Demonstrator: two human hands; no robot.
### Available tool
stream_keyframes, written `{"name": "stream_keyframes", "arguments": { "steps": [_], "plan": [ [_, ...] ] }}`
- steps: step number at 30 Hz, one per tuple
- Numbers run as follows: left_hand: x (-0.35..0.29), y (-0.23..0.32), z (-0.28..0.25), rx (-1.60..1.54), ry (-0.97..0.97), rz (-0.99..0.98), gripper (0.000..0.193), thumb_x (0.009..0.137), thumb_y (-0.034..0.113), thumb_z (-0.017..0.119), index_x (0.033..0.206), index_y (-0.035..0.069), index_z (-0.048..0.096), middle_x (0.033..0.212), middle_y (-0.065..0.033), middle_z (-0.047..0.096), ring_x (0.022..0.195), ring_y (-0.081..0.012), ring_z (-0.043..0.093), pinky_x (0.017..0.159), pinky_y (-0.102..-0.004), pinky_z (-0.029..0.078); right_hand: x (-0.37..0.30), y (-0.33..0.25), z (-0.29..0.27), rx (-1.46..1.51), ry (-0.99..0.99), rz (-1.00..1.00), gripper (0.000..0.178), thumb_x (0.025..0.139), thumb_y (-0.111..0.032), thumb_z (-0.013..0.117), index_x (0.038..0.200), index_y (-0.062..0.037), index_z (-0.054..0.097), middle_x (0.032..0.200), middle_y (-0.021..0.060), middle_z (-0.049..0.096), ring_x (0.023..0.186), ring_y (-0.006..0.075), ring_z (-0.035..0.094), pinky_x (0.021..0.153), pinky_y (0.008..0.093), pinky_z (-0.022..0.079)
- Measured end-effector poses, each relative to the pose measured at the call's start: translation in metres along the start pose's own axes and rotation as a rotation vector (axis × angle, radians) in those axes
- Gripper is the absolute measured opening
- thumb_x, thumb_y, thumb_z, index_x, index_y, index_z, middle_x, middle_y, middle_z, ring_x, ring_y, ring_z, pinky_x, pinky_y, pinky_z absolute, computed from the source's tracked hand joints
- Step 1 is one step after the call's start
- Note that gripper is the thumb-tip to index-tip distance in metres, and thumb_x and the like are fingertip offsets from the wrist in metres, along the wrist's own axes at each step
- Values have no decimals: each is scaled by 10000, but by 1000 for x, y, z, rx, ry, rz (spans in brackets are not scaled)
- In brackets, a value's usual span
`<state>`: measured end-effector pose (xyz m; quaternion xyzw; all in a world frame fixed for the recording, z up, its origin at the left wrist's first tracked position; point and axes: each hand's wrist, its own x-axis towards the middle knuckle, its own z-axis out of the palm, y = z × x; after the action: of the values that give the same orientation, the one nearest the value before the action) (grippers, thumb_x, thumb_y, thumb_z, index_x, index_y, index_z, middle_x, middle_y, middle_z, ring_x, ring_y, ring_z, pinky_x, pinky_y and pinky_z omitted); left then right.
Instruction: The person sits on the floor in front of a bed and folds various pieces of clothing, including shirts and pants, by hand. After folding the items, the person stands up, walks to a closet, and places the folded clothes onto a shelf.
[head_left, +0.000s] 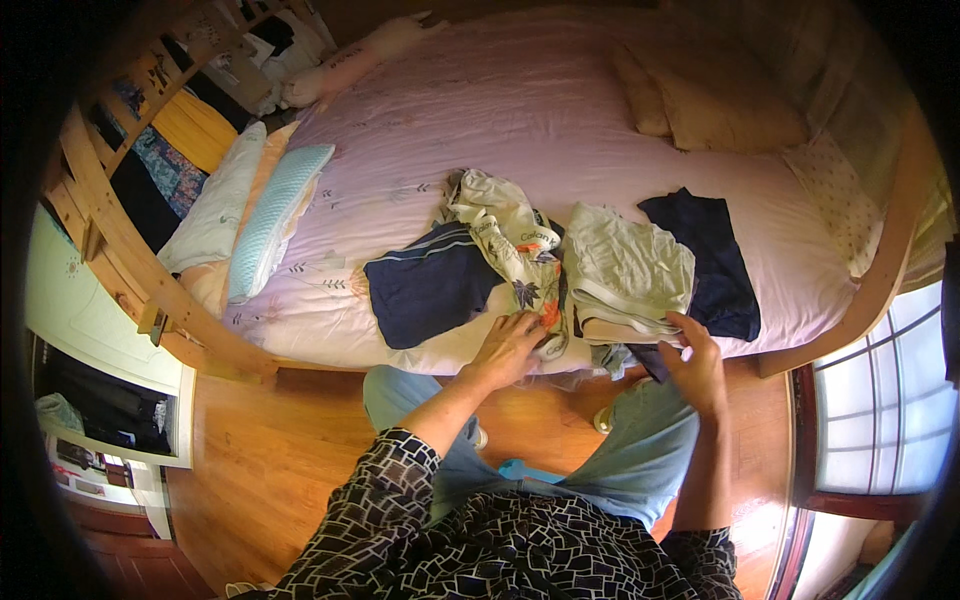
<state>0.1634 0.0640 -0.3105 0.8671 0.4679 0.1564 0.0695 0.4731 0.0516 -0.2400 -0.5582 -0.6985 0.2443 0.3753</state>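
My left hand (514, 348) is at the bed's near edge with its fingers curled on white boxer briefs with a red and dark leaf print (527, 280). My right hand (697, 365) pinches the near right corner of folded pale grey-green boxer briefs (625, 262). Just left of its fingers, a dark piece of cloth (650, 360) hangs over the bed edge. Left of the printed briefs lies a folded navy garment (430, 285). Another dark navy garment (715, 260) lies partly under the pale briefs. Crumpled beige cloth (485, 195) sits behind the printed briefs.
The bed has a pink-lilac cover (450, 110) and a wooden frame (140, 265). Pillows, one with a light blue edge (285, 215), stand at the left. A brown cushion (720, 110) lies far right. My knees are close to the bed, over a wooden floor (300, 430).
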Motion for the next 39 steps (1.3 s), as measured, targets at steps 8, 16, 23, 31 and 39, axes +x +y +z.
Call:
{"name": "stream_keyframes", "arguments": {
  "steps": [8,16,23,31,39],
  "plan": [
    [-49,-21,-57,-1447,734,-614,291,925,112,580,1199,31,524,1094,-84,621,986,-192,619,800,-372,545,-3,-48,85,170,-155,-88,377,781,-42,641,1150,8,584,1103,196,623,975,334,622,788,369,514],
    [-152,4,-70,-1568,1006,-765,329,937,135,558,1239,28,485,1152,-108,591,1012,-228,619,863,-430,536,29,-57,198,276,-271,-35,551,799,-134,671,1278,26,451,1135,245,601,985,321,636,791,401,531],
    [-202,31,-74,-1574,985,-609,296,928,60,524,1221,15,518,1200,-115,579,1072,-225,589,930,-398,486,48,-70,246,-221,-349,-216,514,696,-35,649,1199,-124,593,1222,232,519,1133,405,484,981,430,406],
    [-242,4,-72,-1632,1132,-497,352,852,50,539,1198,-14,519,1224,-131,554,1148,-240,514,1021,-386,366,25,-42,215,-76,-129,-287,389,624,71,554,955,-61,709,985,185,636,960,352,586,851,399,475],
    [-193,43,-124,-1260,498,-526,224,892,69,582,1096,-13,622,1123,-89,617,1029,-171,576,883,-322,457,5,-119,136,320,-409,-98,274,810,-48,621,1081,-24,656,1004,168,659,880,267,648,755,347,514]
  ]
}}
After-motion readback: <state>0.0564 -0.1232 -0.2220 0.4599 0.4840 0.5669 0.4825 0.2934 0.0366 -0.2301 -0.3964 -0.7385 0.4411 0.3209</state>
